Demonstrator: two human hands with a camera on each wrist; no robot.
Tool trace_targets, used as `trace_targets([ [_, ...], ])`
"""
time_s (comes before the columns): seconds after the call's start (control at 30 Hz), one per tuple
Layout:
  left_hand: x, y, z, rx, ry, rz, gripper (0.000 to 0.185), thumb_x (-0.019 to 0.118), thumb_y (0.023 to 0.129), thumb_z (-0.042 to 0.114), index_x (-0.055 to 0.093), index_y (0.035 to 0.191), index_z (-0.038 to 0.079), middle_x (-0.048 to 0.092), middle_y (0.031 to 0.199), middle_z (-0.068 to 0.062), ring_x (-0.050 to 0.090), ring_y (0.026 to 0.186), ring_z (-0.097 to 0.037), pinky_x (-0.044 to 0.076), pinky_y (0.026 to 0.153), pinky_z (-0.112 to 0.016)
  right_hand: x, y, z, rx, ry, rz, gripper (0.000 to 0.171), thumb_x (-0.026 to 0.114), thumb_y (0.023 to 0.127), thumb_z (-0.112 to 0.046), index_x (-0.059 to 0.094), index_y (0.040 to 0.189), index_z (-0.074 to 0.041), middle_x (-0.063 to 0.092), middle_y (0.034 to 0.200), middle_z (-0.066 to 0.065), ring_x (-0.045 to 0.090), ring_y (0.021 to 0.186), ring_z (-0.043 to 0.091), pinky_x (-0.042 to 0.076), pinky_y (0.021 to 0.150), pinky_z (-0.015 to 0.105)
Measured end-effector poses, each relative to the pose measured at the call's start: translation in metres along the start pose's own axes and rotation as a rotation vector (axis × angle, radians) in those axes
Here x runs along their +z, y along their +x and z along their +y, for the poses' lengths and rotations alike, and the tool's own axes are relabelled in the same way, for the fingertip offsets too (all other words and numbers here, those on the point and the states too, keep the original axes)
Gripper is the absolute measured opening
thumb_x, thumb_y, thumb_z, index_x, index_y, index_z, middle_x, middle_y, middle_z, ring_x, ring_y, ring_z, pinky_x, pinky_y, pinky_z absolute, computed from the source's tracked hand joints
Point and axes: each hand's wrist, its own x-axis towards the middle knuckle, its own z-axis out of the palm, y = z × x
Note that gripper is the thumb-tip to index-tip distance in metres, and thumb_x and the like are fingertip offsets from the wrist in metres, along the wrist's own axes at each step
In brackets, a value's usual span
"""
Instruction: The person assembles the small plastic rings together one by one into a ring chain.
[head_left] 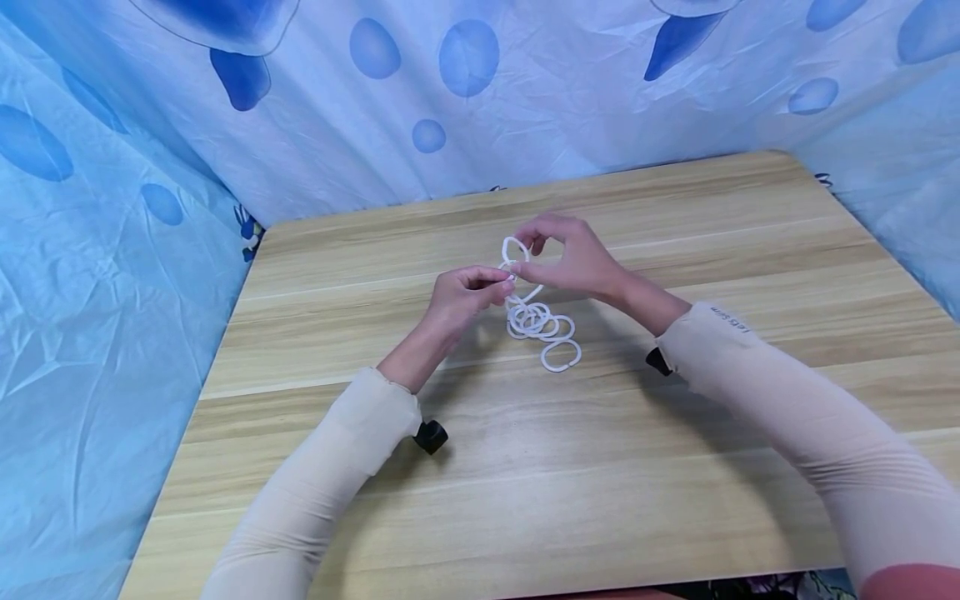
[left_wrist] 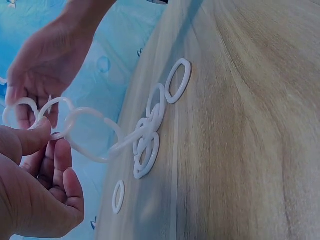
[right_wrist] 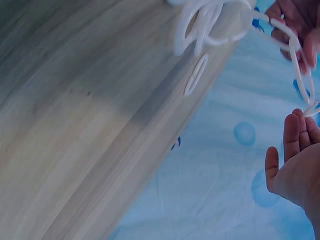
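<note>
A chain of white plastic rings (head_left: 534, 319) lies partly piled at the middle of the wooden table (head_left: 675, 467), its last ring (head_left: 561, 356) flat toward me. The chain's upper end is lifted off the table. My left hand (head_left: 504, 283) pinches one lifted ring (left_wrist: 52, 120) between thumb and fingers. Just right of it, my right hand (head_left: 527, 252) pinches the adjoining top ring (head_left: 514, 247). The wrist views show the lifted links (left_wrist: 92, 135) (right_wrist: 296, 57) strung between both hands, running down to the pile (left_wrist: 147, 142) (right_wrist: 197, 22).
One loose white ring (left_wrist: 118, 196) (right_wrist: 196, 75) lies flat on the table beyond the pile, hidden by the hands in the head view. Blue patterned cloth (head_left: 112, 250) hangs round the table's far and side edges. Black wrist mounts (head_left: 431, 436) sit under both sleeves.
</note>
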Motion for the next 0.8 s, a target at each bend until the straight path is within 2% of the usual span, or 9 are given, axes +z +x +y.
trace_targets([
  [0.07, 0.001, 0.0, 0.0, 0.003, 0.002, -0.002, 0.02, 0.074, 0.084, 0.005, 0.07, 0.1, -0.006, 0.068, 0.087, -0.002, 0.062, 0.074, -0.01, 0.054, 0.078, -0.03, 0.004, 0.0, -0.01, -0.014, 0.01, -0.017, 0.03, 0.08, 0.077, -0.012, 0.069, 0.103, -0.001, 0.064, 0.092, 0.009, 0.058, 0.086, 0.027, 0.042, 0.082, 0.028],
  [0.2, 0.002, -0.001, 0.001, 0.006, 0.049, 0.01, 0.014, 0.07, 0.086, 0.004, 0.07, 0.097, -0.006, 0.065, 0.076, 0.002, 0.061, 0.071, -0.009, 0.052, 0.077, -0.028, 0.012, -0.001, -0.013, -0.029, 0.046, -0.032, 0.028, 0.078, 0.078, -0.006, 0.068, 0.102, 0.002, 0.064, 0.091, 0.014, 0.057, 0.086, 0.034, 0.041, 0.081, 0.03],
  [0.27, 0.002, -0.001, 0.001, 0.004, 0.069, 0.017, 0.011, 0.069, 0.087, 0.005, 0.07, 0.094, -0.004, 0.064, 0.073, 0.003, 0.061, 0.071, -0.009, 0.05, 0.075, -0.026, 0.016, 0.0, -0.001, -0.042, 0.052, -0.029, 0.025, 0.077, 0.078, -0.009, 0.069, 0.101, -0.002, 0.064, 0.088, 0.011, 0.057, 0.084, 0.029, 0.041, 0.079, 0.031],
  [0.4, 0.002, -0.002, 0.002, 0.005, 0.072, 0.023, 0.011, 0.07, 0.087, 0.006, 0.071, 0.094, -0.002, 0.063, 0.071, 0.003, 0.059, 0.071, -0.009, 0.047, 0.072, -0.024, 0.018, -0.001, 0.005, -0.077, 0.012, -0.029, 0.023, 0.077, 0.078, -0.014, 0.071, 0.098, -0.005, 0.065, 0.084, 0.006, 0.056, 0.081, 0.02, 0.04, 0.077, 0.03],
  [0.63, -0.003, -0.003, 0.0, 0.008, 0.044, 0.033, 0.019, 0.071, 0.087, 0.007, 0.07, 0.103, -0.004, 0.066, 0.082, 0.001, 0.062, 0.069, -0.01, 0.048, 0.088, -0.046, 0.013, -0.005, 0.014, -0.133, -0.087, -0.028, 0.024, 0.078, 0.074, -0.018, 0.071, 0.094, -0.006, 0.063, 0.078, 0.004, 0.054, 0.077, 0.018, 0.038, 0.074, 0.032],
  [0.8, -0.008, -0.003, -0.001, -0.014, 0.042, 0.03, 0.025, 0.073, 0.087, 0.014, 0.071, 0.107, 0.0, 0.068, 0.093, -0.002, 0.063, 0.072, -0.011, 0.049, 0.09, -0.045, 0.008, -0.006, 0.018, -0.164, -0.127, -0.024, 0.024, 0.078, 0.074, -0.02, 0.07, 0.093, -0.007, 0.064, 0.079, 0.004, 0.055, 0.076, 0.02, 0.04, 0.074, 0.036],
])
